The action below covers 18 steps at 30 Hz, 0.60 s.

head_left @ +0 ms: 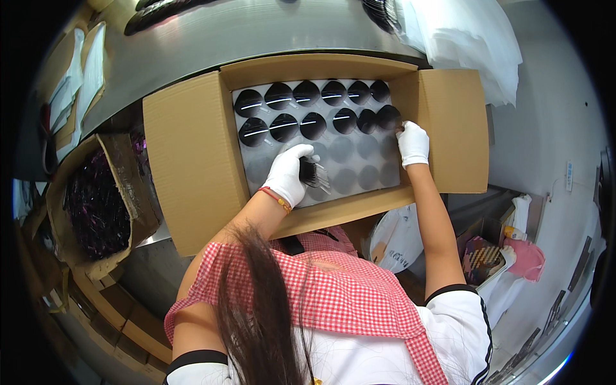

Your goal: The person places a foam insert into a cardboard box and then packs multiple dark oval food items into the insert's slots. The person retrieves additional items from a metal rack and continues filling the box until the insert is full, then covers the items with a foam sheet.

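My gloved left hand (287,174) is closed around a stack of dark lenses (313,173) whose clear tabs fan out to the right. It is over the front part of an open cardboard box (192,159). Inside the box, two rows of dark tinted lenses (306,92) lie on a whitish translucent sheet (281,161). Rounder, fainter shapes show through the sheet's front half. At the right end of the second row, my gloved right hand (413,143) pinches the edge of a dark lens (389,117), which overlaps its neighbour. The pinching fingertips are partly hidden.
The box's side flaps spread left and right. Behind it runs a metal table (269,29), with white plastic bags (462,43) at the back right. A carton of dark shiny strips (98,207) stands at left. A bin (486,260) with cloths is at lower right.
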Tool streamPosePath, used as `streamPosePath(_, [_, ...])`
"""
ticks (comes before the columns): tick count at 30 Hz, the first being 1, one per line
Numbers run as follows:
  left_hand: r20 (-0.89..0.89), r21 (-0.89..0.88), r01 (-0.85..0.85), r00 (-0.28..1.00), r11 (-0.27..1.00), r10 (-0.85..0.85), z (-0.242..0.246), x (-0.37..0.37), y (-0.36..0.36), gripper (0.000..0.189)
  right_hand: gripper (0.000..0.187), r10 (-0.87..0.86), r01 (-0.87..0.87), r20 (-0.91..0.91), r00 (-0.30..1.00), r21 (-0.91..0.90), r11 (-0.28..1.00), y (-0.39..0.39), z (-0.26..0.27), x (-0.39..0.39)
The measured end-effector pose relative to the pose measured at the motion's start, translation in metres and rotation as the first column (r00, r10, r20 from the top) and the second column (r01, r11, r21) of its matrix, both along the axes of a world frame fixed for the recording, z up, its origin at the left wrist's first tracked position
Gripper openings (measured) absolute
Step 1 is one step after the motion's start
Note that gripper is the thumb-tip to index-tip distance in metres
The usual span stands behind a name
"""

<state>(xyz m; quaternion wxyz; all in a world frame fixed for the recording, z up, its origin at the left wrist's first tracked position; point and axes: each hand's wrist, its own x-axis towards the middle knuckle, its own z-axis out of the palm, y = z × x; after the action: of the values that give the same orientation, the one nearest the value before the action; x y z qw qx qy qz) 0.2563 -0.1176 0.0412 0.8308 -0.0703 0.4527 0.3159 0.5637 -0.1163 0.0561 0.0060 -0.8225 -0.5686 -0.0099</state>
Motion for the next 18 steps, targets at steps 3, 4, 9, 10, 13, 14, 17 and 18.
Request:
streamPosePath(3, [-0.030,0.060,-0.036,0.999,0.998,0.038,0.007,0.015,-0.002,0.024,0.021,0.034,-0.027,0.059,0.998,-0.107,0.994,-0.006,0.013,-0.017])
streamPosePath(4, [-0.057,0.103,-0.056,0.996,0.993,0.062,0.011,0.021,-0.005,0.031,0.027,0.109,-0.112,-0.067,0.992,-0.042,0.993,-0.011,0.018,-0.029])
streamPosePath(9, [-0.041,0.191,-0.090,0.994,0.978,0.099,0.025,0.032,-0.014,0.051,0.034,-0.161,-0.358,-0.912,0.378,-0.304,0.883,-0.039,0.053,-0.098])
streamPosePath(10, [-0.081,0.203,-0.065,0.993,0.977,0.083,0.027,0.032,-0.018,0.048,0.032,-0.125,-0.335,-0.870,0.477,-0.311,0.889,-0.046,0.057,-0.113])
streamPosePath(13, [-0.222,0.305,0.011,0.973,0.952,0.060,0.032,0.021,-0.031,0.042,0.023,-0.044,-0.342,-0.820,0.571,-0.287,0.895,-0.052,0.059,-0.140])
streamPosePath(14, [-0.204,0.343,0.051,0.979,0.938,0.022,0.033,0.012,-0.037,0.035,0.021,-0.148,-0.331,-0.844,0.516,-0.355,0.874,-0.051,0.059,-0.143])
streamPosePath(17, [-0.321,0.449,0.276,0.937,0.850,-0.135,0.033,-0.022,-0.047,0.041,0.018,-0.362,-0.385,-0.877,0.317,-0.468,0.795,-0.044,0.051,-0.152])
streamPosePath(18, [-0.338,0.459,0.209,0.940,0.863,-0.048,0.033,-0.029,-0.051,0.047,0.018,-0.388,-0.389,-0.887,0.252,-0.460,0.798,-0.042,0.048,-0.156])
